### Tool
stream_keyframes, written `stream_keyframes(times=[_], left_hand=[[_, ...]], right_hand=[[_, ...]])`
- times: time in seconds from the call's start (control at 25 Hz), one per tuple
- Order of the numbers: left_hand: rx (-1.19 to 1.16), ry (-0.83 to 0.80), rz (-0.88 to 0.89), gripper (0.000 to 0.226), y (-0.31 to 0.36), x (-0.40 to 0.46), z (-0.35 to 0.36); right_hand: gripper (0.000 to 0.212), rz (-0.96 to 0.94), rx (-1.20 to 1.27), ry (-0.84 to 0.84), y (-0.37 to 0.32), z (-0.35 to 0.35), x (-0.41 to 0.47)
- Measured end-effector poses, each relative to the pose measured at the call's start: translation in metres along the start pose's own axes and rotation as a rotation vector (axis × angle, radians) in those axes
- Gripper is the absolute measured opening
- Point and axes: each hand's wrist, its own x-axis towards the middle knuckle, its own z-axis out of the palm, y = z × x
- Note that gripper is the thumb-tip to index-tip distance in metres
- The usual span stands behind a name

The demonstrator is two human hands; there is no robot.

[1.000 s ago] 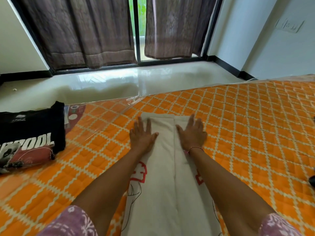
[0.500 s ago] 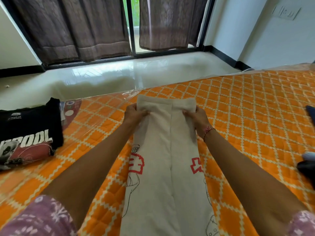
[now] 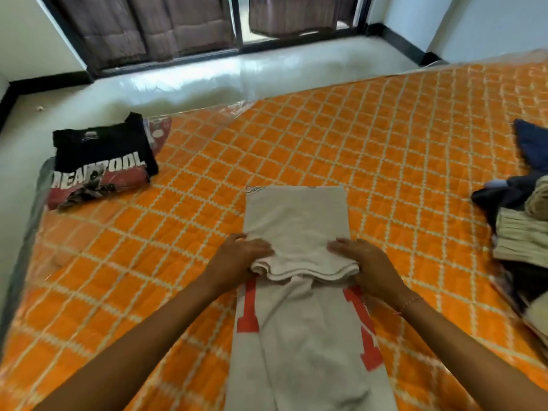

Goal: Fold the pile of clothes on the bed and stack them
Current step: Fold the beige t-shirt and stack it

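A beige T-shirt with red print lies in a long strip in the middle of the orange bed. Its far end is folded back toward me, and the folded edge rests across the strip. My left hand grips the left corner of that folded edge. My right hand grips the right corner. A folded black Deadpool T-shirt lies at the bed's far left corner. A pile of unfolded clothes sits at the right edge of the view.
The mattress is wrapped in clear plastic and its far edge drops to a glossy white floor. Brown curtains hang over a sliding door beyond it. Bare orange bed surface lies between the beige shirt and the black one.
Both hands took hold of the shirt's far end and drew it back toward me, doubling it over the strip. The view tilted down, bringing the clothes pile at the right into sight.
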Motion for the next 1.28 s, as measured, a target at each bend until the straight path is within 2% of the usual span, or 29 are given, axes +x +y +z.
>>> stream_keyframes(times=[0.04, 0.12, 0.16, 0.24, 0.28, 0.32, 0.4, 0.44, 0.48, 0.56, 0.64, 0.72, 0.76, 0.84, 0.96, 1.08, 1.12, 1.2, 1.28], left_hand=[[-0.039, -0.026, -0.082, 0.04, 0.002, -0.002, -0.004], [-0.094, -0.033, -0.266, 0.042, 0.003, -0.002, -0.017], [-0.032, -0.095, -0.311, 0.043, 0.006, -0.004, -0.022], [0.261, -0.37, -0.236, 0.055, 0.01, -0.011, -0.024], [0.333, -0.517, -0.212, 0.062, 0.016, -0.014, -0.027], [0.331, -0.586, -0.209, 0.069, 0.019, -0.017, -0.028], [0.275, -0.51, -0.114, 0.08, 0.026, -0.021, -0.026], [0.273, -0.422, -0.052, 0.078, 0.03, -0.024, -0.023], [0.306, -0.414, -0.011, 0.071, 0.035, -0.028, -0.015], [0.359, -0.482, -0.039, 0.058, 0.039, -0.046, 0.003], [0.353, -0.532, -0.07, 0.053, 0.041, -0.062, 0.016], [0.328, -0.506, -0.073, 0.046, 0.047, -0.072, 0.008], [0.306, -0.435, -0.038, 0.048, 0.047, -0.08, 0.007], [0.332, -0.305, 0.143, 0.058, 0.045, -0.104, 0.009], [0.387, -0.266, 0.461, 0.061, 0.043, -0.144, 0.013], [0.404, -0.268, 0.399, 0.07, 0.049, -0.151, 0.013], [0.4, -0.243, 0.379, 0.07, 0.052, -0.152, 0.015], [0.41, -0.241, 0.338, 0.065, 0.059, -0.152, 0.016], [0.419, -0.267, 0.319, 0.069, 0.063, -0.151, 0.016]], right_hand=[[0.054, 0.035, -0.05, -0.044, -0.002, -0.003, 0.0], [0.052, 0.103, -0.079, -0.014, -0.002, -0.013, 0.003], [0.051, 0.092, -0.16, -0.051, -0.002, -0.017, 0.001], [0.06, 0.049, -0.436, -0.336, 0.002, -0.023, -0.003], [0.065, 0.073, -0.486, -0.472, 0.0, -0.026, -0.006], [0.067, 0.091, -0.467, -0.517, -0.005, -0.029, -0.007], [0.066, 0.057, -0.378, -0.375, -0.024, -0.025, -0.005], [0.07, 0.016, -0.366, -0.307, -0.034, -0.018, -0.002], [0.074, -0.026, -0.385, -0.289, -0.042, -0.007, -0.003], [0.077, -0.094, -0.465, -0.347, -0.047, 0.024, -0.011], [0.074, -0.075, -0.487, -0.336, -0.04, 0.041, -0.027], [0.066, -0.032, -0.502, -0.349, -0.039, 0.029, -0.041], [0.059, -0.066, -0.528, -0.346, -0.034, 0.022, -0.052], [0.061, -0.155, -0.614, -0.341, -0.018, 0.017, -0.083], [0.064, -0.358, -0.658, -0.343, -0.005, 0.021, -0.125], [0.07, -0.359, -0.655, -0.477, -0.009, 0.017, -0.133], [0.071, -0.383, -0.675, -0.471, -0.01, 0.015, -0.137], [0.075, -0.457, -0.738, -0.352, -0.006, 0.013, -0.145], [0.083, -0.46, -0.797, -0.407, -0.008, 0.014, -0.147]])
